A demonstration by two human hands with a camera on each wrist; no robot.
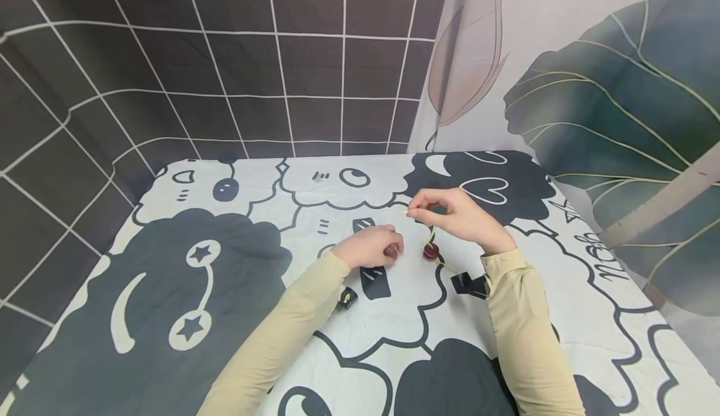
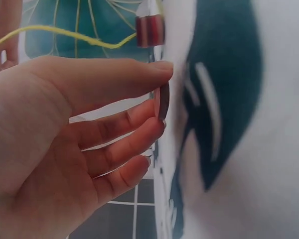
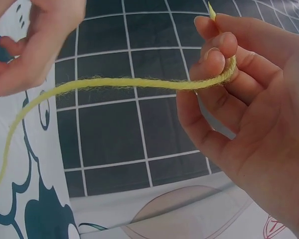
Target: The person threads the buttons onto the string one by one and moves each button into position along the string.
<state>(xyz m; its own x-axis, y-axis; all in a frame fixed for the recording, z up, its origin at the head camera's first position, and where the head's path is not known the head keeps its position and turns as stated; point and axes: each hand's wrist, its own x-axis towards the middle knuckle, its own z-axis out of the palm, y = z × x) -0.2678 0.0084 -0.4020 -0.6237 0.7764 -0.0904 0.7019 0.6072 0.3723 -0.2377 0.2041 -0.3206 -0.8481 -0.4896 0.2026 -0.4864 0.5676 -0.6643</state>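
Observation:
My right hand (image 1: 458, 216) pinches a yellow yarn (image 3: 129, 82) near its pointed end, which sticks out past the fingertips. From there the yarn droops to a dark red bead (image 1: 431, 252) lying on the patterned cloth; the left wrist view shows this bead (image 2: 149, 31) as a short striped cylinder. My left hand (image 1: 371, 247) is low over the cloth, left of the bead. Between its thumb and fingers it pinches a small flat dark piece (image 2: 162, 101), seen edge-on, so its kind cannot be told.
A black object (image 1: 469, 283), perhaps a clip, lies by the right forearm, with yarn running toward it. A small black item with a yellow mark (image 1: 347, 297) sits beside the left forearm. A dark gridded curtain (image 1: 309, 66) hangs behind the cloth (image 1: 360, 328).

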